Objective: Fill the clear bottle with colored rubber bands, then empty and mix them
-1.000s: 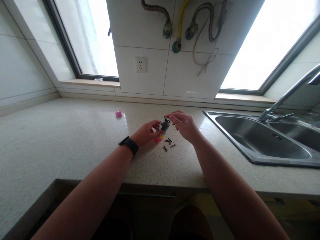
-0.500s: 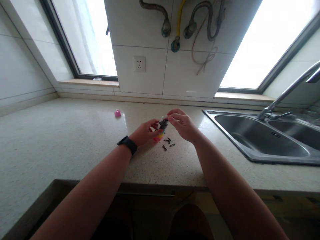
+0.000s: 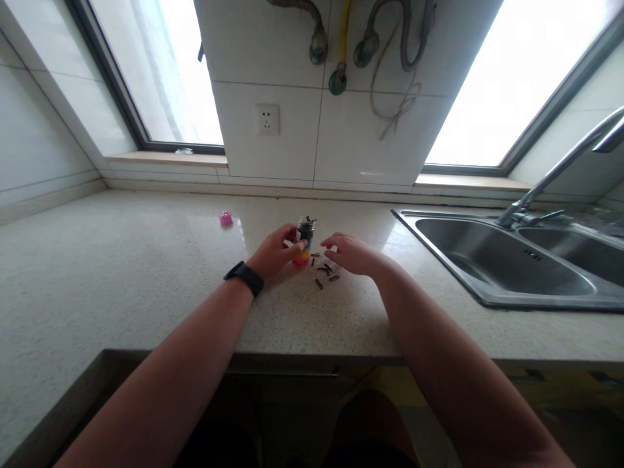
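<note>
My left hand is wrapped round a small clear bottle with a pink and yellow base. The bottle stands upright on the speckled counter, and dark pieces poke out of its open top. My right hand hovers low over the counter just right of the bottle, its fingers curled down towards several small black clips that lie loose there. I cannot make out whether those fingers pinch anything. A black watch sits on my left wrist.
A small pink cap lies on the counter to the far left. A steel double sink with a tap is at the right. Hoses hang on the tiled wall behind, beside a socket. The counter's front edge is near me.
The bottle has gone from tilted in the air to upright on the counter. My right hand has left its mouth and dropped to the loose clips. The view has shifted a little.
</note>
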The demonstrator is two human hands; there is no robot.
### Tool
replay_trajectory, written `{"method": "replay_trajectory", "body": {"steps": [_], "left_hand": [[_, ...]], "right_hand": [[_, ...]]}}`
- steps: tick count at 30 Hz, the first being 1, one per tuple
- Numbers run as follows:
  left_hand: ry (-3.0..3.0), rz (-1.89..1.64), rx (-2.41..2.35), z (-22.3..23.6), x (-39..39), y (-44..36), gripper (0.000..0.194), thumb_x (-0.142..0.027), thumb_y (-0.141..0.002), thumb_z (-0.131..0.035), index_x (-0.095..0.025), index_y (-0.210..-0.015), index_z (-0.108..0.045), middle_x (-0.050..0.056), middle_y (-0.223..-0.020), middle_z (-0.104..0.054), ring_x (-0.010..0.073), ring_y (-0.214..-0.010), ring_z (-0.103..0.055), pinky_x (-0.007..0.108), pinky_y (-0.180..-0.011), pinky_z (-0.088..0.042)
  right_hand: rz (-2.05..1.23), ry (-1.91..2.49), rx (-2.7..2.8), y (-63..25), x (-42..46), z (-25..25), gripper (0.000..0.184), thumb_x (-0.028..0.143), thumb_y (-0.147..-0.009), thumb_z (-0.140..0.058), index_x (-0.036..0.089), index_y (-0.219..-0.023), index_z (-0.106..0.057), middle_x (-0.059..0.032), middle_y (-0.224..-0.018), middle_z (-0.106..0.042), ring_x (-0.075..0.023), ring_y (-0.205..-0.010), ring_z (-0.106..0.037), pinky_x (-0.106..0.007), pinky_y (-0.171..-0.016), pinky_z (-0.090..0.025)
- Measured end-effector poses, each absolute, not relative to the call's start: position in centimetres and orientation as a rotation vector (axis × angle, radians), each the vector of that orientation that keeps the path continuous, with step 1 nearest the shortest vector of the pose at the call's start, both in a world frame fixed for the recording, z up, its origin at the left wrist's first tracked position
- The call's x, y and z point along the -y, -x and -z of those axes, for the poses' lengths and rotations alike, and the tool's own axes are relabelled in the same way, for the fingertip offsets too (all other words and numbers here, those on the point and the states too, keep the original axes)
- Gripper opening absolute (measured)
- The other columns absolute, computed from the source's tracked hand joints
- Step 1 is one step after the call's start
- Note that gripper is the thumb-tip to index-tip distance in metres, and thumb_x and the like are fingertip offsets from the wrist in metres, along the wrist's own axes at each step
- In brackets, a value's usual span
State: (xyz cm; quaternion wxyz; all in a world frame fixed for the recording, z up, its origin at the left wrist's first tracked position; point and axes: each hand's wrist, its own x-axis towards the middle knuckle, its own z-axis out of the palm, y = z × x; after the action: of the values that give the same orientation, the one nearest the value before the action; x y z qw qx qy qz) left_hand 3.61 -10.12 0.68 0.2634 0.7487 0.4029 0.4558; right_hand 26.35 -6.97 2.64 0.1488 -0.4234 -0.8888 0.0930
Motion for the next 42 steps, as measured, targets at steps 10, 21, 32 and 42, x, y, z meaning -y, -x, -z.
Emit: {"method": "replay_trajectory", "body": {"steps": [10, 21, 32, 42], "left_hand": [[-2.002, -1.29, -1.137, -0.8, 10.0, -3.6, 0.024, -0.032, -0.086, -0.058, -0.016, -0.104, -0.059, 0.006, -0.095, -0.064, 0.0166, -0.086, -0.06, 0.025, -0.064, -0.047], [-1.977, -1.302, -1.136, -0.9, 10.1, -3.6, 0.025, -0.032, -0.086, -0.058, -0.016, -0.105, -0.059, 0.006, -0.093, -0.063, 0.0166, -0.085, -0.059, 0.024, -0.061, -0.046], [-1.953, -1.311, -1.136, -0.9, 10.1, -3.6, 0.023, -0.032, -0.086, -0.059, -0.015, -0.102, -0.059, 0.006, -0.092, -0.062, 0.0155, -0.083, -0.058, 0.025, -0.063, -0.046], [-1.996, -1.3, -1.143, -0.8, 10.2, -3.5, 0.023, -0.033, -0.087, -0.058, -0.016, -0.102, -0.06, 0.005, -0.089, -0.062, 0.015, -0.081, -0.059, 0.025, -0.063, -0.047]], "right_hand": [[-0.167, 1.28, 2.626, -24.3, 5.8, -1.4, 0.017, 0.029, -0.088, -0.058, 0.022, -0.097, -0.071, -0.0074, -0.101, -0.069, -0.0201, -0.095, -0.061, -0.029, -0.082, -0.042], [-0.343, 0.943, 2.721, -24.6, 5.6, -1.5, 0.016, 0.023, -0.086, -0.061, 0.024, -0.096, -0.074, -0.0043, -0.1, -0.069, -0.0161, -0.092, -0.061, -0.027, -0.085, -0.041], [-0.35, 1.25, 2.644, -26.3, 6.1, -3.1, 0.02, 0.027, -0.082, -0.062, 0.017, -0.094, -0.074, -0.0065, -0.087, -0.072, -0.0135, -0.07, -0.059, -0.025, -0.065, -0.039], [-0.534, 1.541, 2.604, -26.6, 7.0, -3.7, 0.032, 0.043, -0.079, -0.064, 0.016, -0.088, -0.079, -0.0047, -0.069, -0.07, -0.0132, -0.06, -0.054, -0.027, -0.057, -0.036]]}}
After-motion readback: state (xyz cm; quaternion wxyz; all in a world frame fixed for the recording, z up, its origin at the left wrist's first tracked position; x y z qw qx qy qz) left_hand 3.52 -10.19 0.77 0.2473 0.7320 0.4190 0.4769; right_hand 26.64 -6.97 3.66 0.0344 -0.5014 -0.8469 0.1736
